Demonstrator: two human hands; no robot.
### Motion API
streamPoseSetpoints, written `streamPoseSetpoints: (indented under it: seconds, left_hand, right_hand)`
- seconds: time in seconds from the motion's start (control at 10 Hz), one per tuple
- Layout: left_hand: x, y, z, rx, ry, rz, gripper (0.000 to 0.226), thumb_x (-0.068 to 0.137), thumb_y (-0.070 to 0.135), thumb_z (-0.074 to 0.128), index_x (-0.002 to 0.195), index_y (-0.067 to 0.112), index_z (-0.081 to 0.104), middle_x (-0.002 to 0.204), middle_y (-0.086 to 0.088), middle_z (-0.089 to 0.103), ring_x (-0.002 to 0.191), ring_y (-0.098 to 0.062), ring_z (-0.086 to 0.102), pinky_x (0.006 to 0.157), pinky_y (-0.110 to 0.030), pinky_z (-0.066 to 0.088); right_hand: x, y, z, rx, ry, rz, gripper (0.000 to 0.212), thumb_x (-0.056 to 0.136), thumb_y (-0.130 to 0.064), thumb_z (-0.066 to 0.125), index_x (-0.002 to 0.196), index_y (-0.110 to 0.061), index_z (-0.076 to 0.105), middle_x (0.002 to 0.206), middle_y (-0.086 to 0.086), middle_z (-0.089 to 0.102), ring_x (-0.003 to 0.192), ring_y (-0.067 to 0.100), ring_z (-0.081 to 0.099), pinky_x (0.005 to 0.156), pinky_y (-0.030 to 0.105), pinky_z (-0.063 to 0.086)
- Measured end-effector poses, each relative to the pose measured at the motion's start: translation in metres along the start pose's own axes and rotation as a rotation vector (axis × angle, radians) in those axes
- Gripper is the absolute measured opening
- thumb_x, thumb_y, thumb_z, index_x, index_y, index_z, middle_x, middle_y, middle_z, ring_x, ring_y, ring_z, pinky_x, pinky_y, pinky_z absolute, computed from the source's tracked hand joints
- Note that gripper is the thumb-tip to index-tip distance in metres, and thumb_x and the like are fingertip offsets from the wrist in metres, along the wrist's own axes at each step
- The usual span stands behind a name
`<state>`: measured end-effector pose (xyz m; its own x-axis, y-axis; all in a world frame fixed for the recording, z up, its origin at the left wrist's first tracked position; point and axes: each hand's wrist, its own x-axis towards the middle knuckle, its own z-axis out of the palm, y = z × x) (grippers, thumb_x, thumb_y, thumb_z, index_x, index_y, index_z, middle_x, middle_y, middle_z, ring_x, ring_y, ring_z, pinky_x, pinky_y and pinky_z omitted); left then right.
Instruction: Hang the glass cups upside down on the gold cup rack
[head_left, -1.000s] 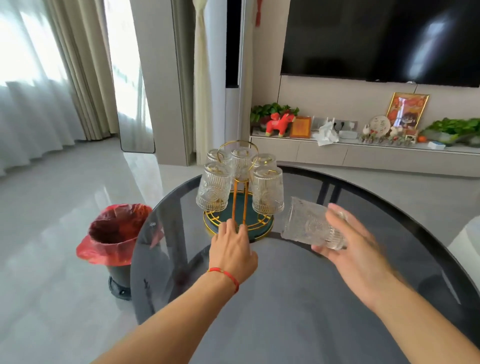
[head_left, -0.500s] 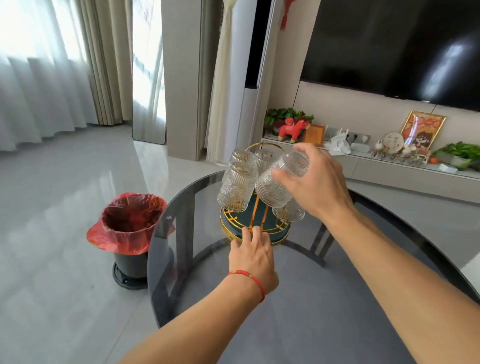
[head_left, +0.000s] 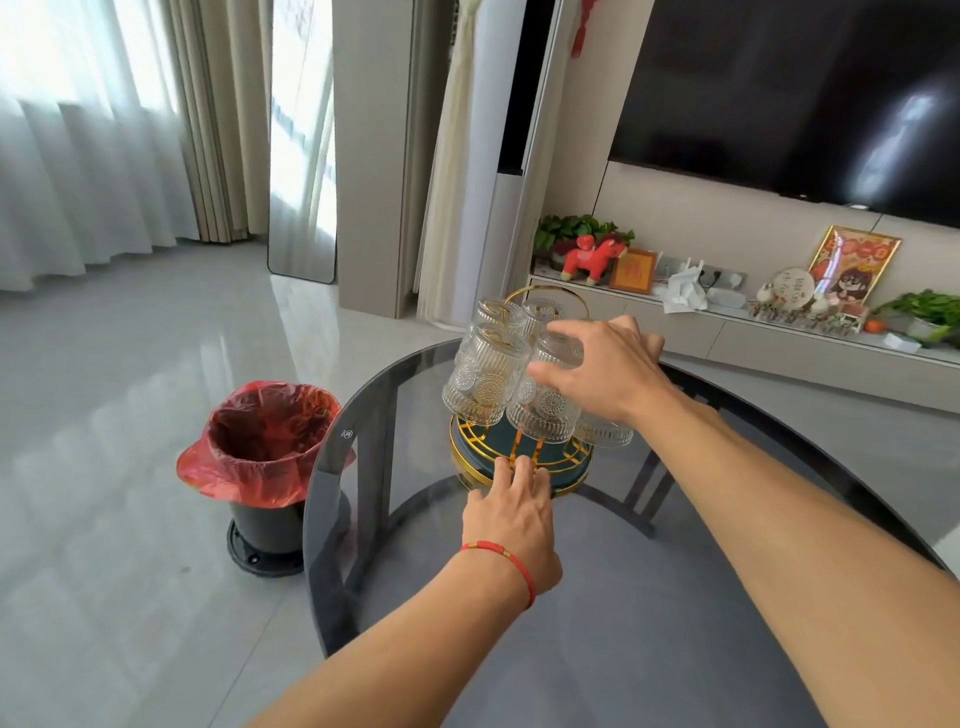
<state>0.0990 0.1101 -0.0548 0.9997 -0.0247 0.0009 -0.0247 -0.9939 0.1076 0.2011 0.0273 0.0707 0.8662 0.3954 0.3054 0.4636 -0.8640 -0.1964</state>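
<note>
The gold cup rack (head_left: 470, 464) with a dark green base stands on the round smoked-glass table (head_left: 623, 623). Several ribbed glass cups hang upside down on it. My right hand (head_left: 605, 371) grips the base of one inverted glass cup (head_left: 545, 410) at the rack's front, mouth down over a prong. Another hung cup (head_left: 480, 382) sits just left of it. My left hand (head_left: 511, 512) rests fingertips on the rack's front rim, fingers together, holding it steady. A red string circles that wrist.
A black bin with a red bag (head_left: 267, 452) stands on the floor left of the table. Behind are a low TV shelf (head_left: 779, 332) with ornaments, a wall TV, curtains and a standing mirror (head_left: 301, 156).
My right hand has carried the cup from the table's right side up over the rack, turned it upside down and lowered it among the hung cups. My left hand stayed on the rack's base.
</note>
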Motion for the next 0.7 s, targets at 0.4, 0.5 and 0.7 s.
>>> streamPoseSetpoints:
  seconds: [0.4,0.5,0.7]
  left_hand:
    - [0.001,-0.001,0.002,-0.026,0.019,-0.012,0.086,0.087,0.039,0.065,0.156,0.012,0.021,0.157,-0.012,0.023,0.148,-0.035,0.017,0.105,-0.053,0.046]
    - [-0.005,0.0,0.002,-0.036,0.042,-0.014,0.078,0.086,0.039,0.065,0.151,0.012,0.03,0.148,-0.01,0.031,0.14,-0.032,0.028,0.099,-0.05,0.05]
    - [-0.017,0.007,-0.003,-0.183,0.192,-0.005,0.041,0.09,0.03,0.06,0.127,0.013,0.054,0.126,-0.008,0.053,0.114,-0.029,0.051,0.091,-0.042,0.054]
  right_hand:
    - [-0.004,0.009,0.015,-0.067,-0.103,-0.147,0.072,0.096,-0.068,0.048,0.157,-0.031,0.043,0.159,0.001,0.052,0.148,0.028,0.035,0.116,0.051,0.026]
    - [-0.013,0.015,0.013,0.009,-0.065,-0.183,0.07,0.103,-0.056,0.047,0.159,-0.016,0.04,0.164,0.007,0.045,0.154,0.027,0.035,0.127,0.046,0.016]
    - [-0.069,0.044,-0.006,0.169,0.073,-0.203,0.054,0.106,-0.04,0.048,0.155,-0.016,0.046,0.161,0.003,0.048,0.151,0.021,0.037,0.123,0.034,0.023]
